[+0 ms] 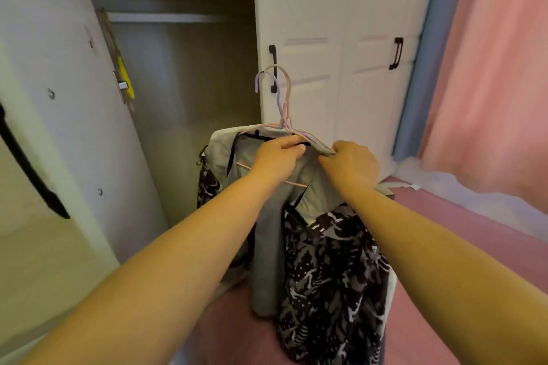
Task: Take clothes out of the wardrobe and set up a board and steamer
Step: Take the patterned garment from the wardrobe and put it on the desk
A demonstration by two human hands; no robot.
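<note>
Hands grip a bundle of hangered clothes just outside the open wardrobe (166, 98): the left hand (277, 155) and right hand (351, 164) each curl round the collar of a grey garment (264, 246), a black-and-white patterned dress (332, 281) draped beneath, pink and lilac hangers (281, 98) hooking up before the wardrobe's closed doors.

Open wardrobe bay (189, 92) offers free room; its swung door (59, 115) crowds the left, curtain (498, 74) the right
</note>
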